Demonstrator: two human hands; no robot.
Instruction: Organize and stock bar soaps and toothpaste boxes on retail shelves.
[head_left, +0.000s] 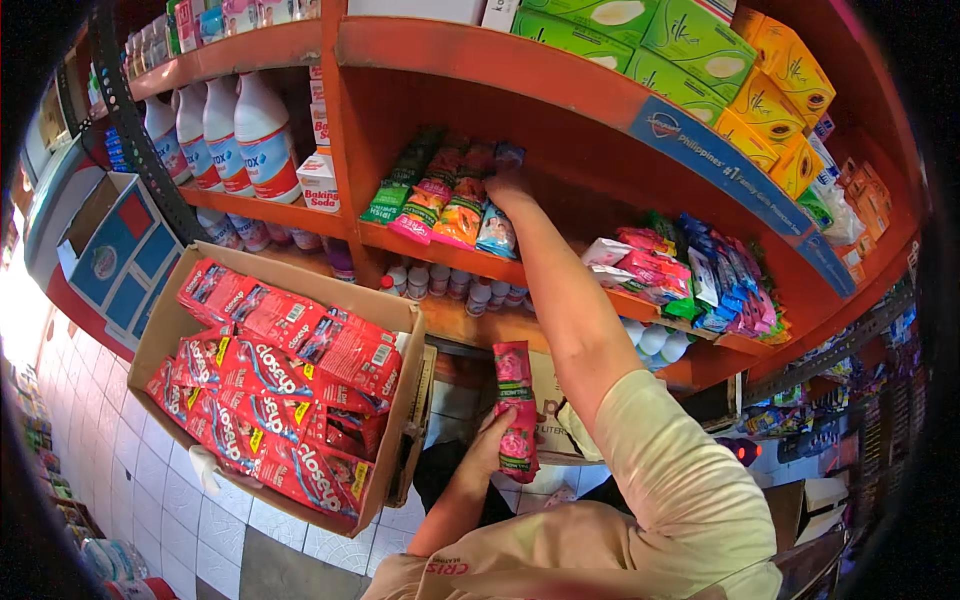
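My left hand (495, 435) grips a pink strip of Palmolive sachets (515, 375), held upright in front of the lower shelf. My right arm stretches up into the orange shelf, where my right hand (511, 187) rests at a row of blue sachets (497, 231). Its fingers are partly hidden, so their grip on the sachets does not show. To the left of that row lie orange-pink Palmolive sachets (461, 217), a pink row of sachets (416, 214) and green Irish Spring sachets (388, 201).
A cardboard box (386, 315) of red Closeup packs (274, 375) stands at left. Bleach bottles (262, 142) and baking soda boxes (319, 180) fill the adjoining bay. Mixed sachets (652, 262) lie right of my arm. Green Silka boxes (697, 49) sit above; small bottles (480, 296) stand below.
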